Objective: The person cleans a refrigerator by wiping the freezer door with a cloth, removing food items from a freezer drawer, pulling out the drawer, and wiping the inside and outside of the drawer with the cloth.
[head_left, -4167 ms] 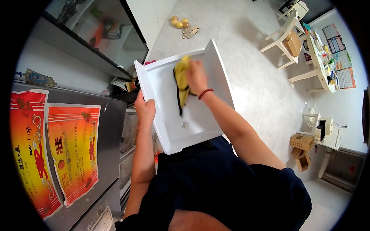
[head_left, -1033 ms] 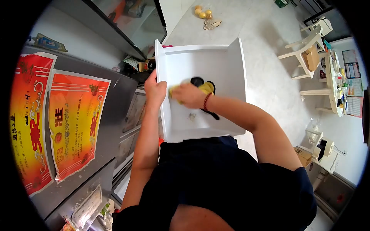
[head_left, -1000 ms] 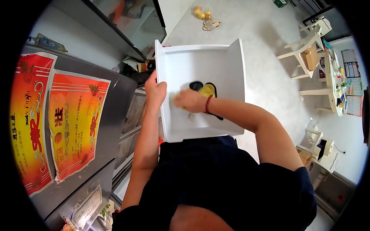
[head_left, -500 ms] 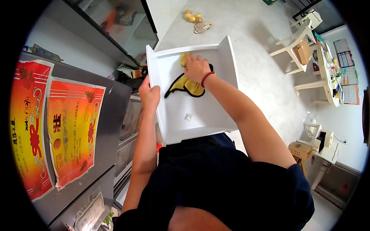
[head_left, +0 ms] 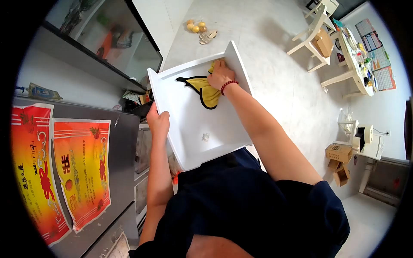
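A white open drawer-like bin (head_left: 185, 124) rests tilted against my waist. My left hand (head_left: 158, 121) grips its left wall, thumb on the rim and fingers hidden outside. Inside, near the far right corner, my right hand (head_left: 221, 76) presses on a yellow cloth with black edging (head_left: 210, 93), fingers closed round part of it. The rest of the cloth lies spread to the left and below the hand. A small pale mark or label (head_left: 206, 137) shows on the bin's floor near my body. A red bead bracelet circles my right wrist.
On my left is a grey fridge (head_left: 124, 159) bearing red-and-yellow certificates (head_left: 84, 167), below a glass-fronted cabinet (head_left: 124, 38). Bagged round yellow fruit (head_left: 196, 27) and sandals (head_left: 208, 37) lie on the floor ahead. Right stand white chairs (head_left: 312, 41), a cluttered table (head_left: 353, 64) and cardboard boxes (head_left: 338, 153).
Since half a second ago, my right hand has moved the cloth toward the bin's far right corner. The bin has tilted further anticlockwise in view. My left hand keeps its hold on the wall.
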`<move>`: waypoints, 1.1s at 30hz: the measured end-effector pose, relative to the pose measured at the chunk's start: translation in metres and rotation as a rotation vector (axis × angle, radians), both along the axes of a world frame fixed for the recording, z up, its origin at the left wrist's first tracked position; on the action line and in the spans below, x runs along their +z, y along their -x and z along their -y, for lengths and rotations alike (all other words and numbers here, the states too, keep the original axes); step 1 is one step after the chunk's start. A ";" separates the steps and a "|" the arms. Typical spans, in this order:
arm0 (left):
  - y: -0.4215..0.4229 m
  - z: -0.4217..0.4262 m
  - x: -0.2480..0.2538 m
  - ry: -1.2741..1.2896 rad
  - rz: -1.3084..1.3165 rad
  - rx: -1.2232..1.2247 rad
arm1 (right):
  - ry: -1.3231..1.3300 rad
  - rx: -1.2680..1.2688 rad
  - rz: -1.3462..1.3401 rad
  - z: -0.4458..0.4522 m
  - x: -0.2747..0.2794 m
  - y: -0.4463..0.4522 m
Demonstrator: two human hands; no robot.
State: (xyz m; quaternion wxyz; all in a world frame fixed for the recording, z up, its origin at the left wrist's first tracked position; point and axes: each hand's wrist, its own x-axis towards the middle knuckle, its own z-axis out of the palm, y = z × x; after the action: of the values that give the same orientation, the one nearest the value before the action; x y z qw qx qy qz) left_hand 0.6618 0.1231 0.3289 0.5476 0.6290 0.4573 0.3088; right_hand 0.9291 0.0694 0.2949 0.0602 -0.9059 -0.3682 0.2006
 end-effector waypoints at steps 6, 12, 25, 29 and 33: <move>0.001 0.004 -0.004 -0.042 0.008 0.035 | -0.098 -0.117 -0.120 -0.012 -0.003 -0.007; 0.000 0.002 0.003 0.001 0.018 0.066 | -0.178 0.011 -0.225 0.008 0.010 0.014; 0.005 0.002 -0.003 0.056 0.056 0.038 | -0.175 -0.110 -0.139 -0.013 -0.019 -0.007; 0.001 0.001 -0.003 0.059 0.064 0.057 | -0.285 0.037 -0.417 0.003 -0.002 0.017; -0.002 0.002 0.011 0.022 -0.029 0.068 | -0.237 0.355 -0.387 0.007 0.005 0.051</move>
State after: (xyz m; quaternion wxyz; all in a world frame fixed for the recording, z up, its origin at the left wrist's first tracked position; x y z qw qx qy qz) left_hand 0.6634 0.1207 0.3398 0.5369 0.6115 0.4896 0.3132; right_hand 0.8780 0.0622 0.2995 0.1987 -0.7588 -0.5235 0.3328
